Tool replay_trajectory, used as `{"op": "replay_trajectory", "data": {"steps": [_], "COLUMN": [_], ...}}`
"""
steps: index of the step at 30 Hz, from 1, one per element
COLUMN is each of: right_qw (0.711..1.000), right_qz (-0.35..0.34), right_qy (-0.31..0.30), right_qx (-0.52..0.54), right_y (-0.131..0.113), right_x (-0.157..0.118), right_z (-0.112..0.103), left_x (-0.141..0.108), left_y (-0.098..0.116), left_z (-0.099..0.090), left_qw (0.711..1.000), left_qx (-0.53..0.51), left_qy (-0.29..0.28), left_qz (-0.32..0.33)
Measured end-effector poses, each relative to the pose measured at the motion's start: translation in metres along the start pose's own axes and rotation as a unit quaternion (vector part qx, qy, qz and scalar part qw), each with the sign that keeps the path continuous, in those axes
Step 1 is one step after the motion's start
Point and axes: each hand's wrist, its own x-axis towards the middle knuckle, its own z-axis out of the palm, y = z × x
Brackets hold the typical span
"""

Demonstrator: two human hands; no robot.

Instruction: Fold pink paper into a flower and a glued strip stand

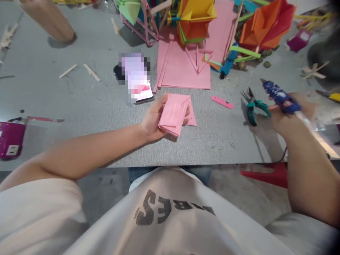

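Note:
Folded pink paper (173,112) rests in my left hand (154,122), whose thumb lies along its left side while fingertips show at its right edge. Another pink piece (192,118) sticks out behind it. At the right, my right hand (285,118) is wrapped round a blue glue gun (282,97), its nozzle pointing up and left. Green-handled pliers (252,108) lie just left of that hand. Between the two hands is a pink cutter (222,102) on the table.
A phone (145,92) lies beyond my left hand, beside large pink sheets (183,67). Colourful paper shapes (198,17) and sticks crowd the back. A wooden cylinder (50,21) stands back left; a purple box (11,140) sits at the left edge.

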Motion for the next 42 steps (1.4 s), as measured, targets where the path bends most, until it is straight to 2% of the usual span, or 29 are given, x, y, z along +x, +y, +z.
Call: {"op": "replay_trajectory", "data": {"steps": [2, 4, 7, 9, 13, 16, 18, 20, 21, 22, 23, 24, 26, 27, 28, 30, 33, 35, 38, 40, 42], "right_qw": [0.988, 0.956, 0.892, 0.878, 0.889, 0.887, 0.872, 0.851, 0.844, 0.849, 0.862, 0.882, 0.933, 0.942, 0.935, 0.908, 0.892, 0.905, 0.937, 0.944, 0.947], "right_qz": [0.072, 0.105, 0.130, 0.150, 0.176, 0.178, 0.172, 0.155, 0.130, 0.103, 0.070, 0.032, -0.060, -0.104, -0.137, -0.176, -0.180, -0.170, -0.173, -0.176, -0.139], "right_qy": [0.030, -0.042, -0.151, -0.167, -0.156, -0.190, -0.216, -0.209, -0.188, -0.140, -0.103, -0.104, -0.164, -0.215, -0.267, -0.335, -0.362, -0.345, -0.293, -0.278, -0.279], "right_qx": [-0.137, -0.270, -0.406, -0.422, -0.392, -0.382, -0.404, -0.456, -0.485, -0.498, -0.491, -0.458, -0.314, -0.237, -0.191, -0.178, -0.200, -0.182, -0.082, -0.003, 0.072], "right_y": [0.029, 0.045, 0.047, 0.043, 0.047, 0.052, 0.045, 0.022, 0.005, -0.016, -0.039, -0.064, -0.114, -0.135, -0.154, -0.180, -0.192, -0.189, -0.179, -0.173, -0.169], "right_x": [-0.005, -0.014, -0.028, -0.031, -0.021, -0.007, 0.002, 0.008, 0.010, 0.011, 0.012, 0.012, 0.014, 0.016, 0.018, 0.025, 0.035, 0.037, 0.035, 0.033, 0.030], "right_z": [-0.020, -0.033, -0.040, -0.040, -0.047, -0.060, -0.065, -0.062, -0.056, -0.046, -0.033, -0.017, 0.022, 0.043, 0.063, 0.096, 0.124, 0.132, 0.138, 0.142, 0.148], "left_x": [0.001, 0.001, 0.002, 0.002, 0.003, 0.004, 0.005, 0.005, 0.006, 0.006, 0.006, 0.006, 0.005, 0.005, 0.005, 0.005, 0.006, 0.007, 0.008, 0.008, 0.007], "left_y": [0.000, 0.000, 0.000, 0.000, -0.001, -0.002, -0.002, -0.002, -0.002, -0.002, -0.002, -0.002, -0.001, 0.000, 0.002, 0.005, 0.011, 0.015, 0.017, 0.017, 0.017], "left_z": [0.000, 0.000, -0.001, -0.002, -0.006, -0.008, -0.008, -0.009, -0.009, -0.009, -0.009, -0.010, -0.010, -0.010, -0.011, -0.011, -0.010, -0.009, -0.006, -0.005, -0.005], "left_qw": [1.000, 1.000, 1.000, 0.999, 0.999, 0.998, 0.998, 0.998, 0.999, 0.999, 0.999, 0.999, 0.998, 0.998, 0.998, 0.997, 0.997, 0.997, 0.997, 0.998, 0.998], "left_qx": [-0.007, -0.007, 0.007, 0.017, 0.027, 0.029, 0.025, 0.016, 0.011, 0.005, -0.001, -0.007, -0.015, -0.016, -0.017, -0.013, -0.008, -0.008, -0.019, -0.032, -0.044], "left_qy": [-0.012, -0.021, -0.027, -0.030, -0.042, -0.049, -0.051, -0.051, -0.051, -0.052, -0.052, -0.053, -0.057, -0.061, -0.065, -0.074, -0.082, -0.082, -0.073, -0.058, -0.040], "left_qz": [0.000, 0.001, 0.008, 0.011, 0.016, 0.017, 0.018, 0.014, 0.010, 0.005, 0.000, -0.003, -0.009, -0.010, -0.010, -0.006, 0.003, 0.005, 0.007, 0.006, 0.002]}}
